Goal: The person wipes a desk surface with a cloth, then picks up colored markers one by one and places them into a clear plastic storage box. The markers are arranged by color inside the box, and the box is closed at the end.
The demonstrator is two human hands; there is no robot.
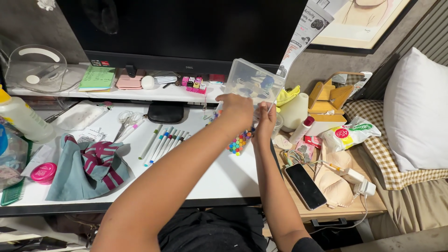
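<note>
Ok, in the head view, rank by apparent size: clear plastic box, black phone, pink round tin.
1. clear plastic box, held up nearer the camera, so maybe flattered
2. black phone
3. pink round tin

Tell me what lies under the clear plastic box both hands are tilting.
Under the clear plastic box, a heap of small coloured beads lies on the white desk. The left hand and right hand cover part of it.

A bedroom desk at home: at the right edge of the frame a bed with a white pillow (414, 109) and checked sheet (387, 144) touches the desk (224, 179). A monitor (186, 30) fills the top; pens (164, 142) sit mid-frame, a phone (305, 185) lower right.
</note>
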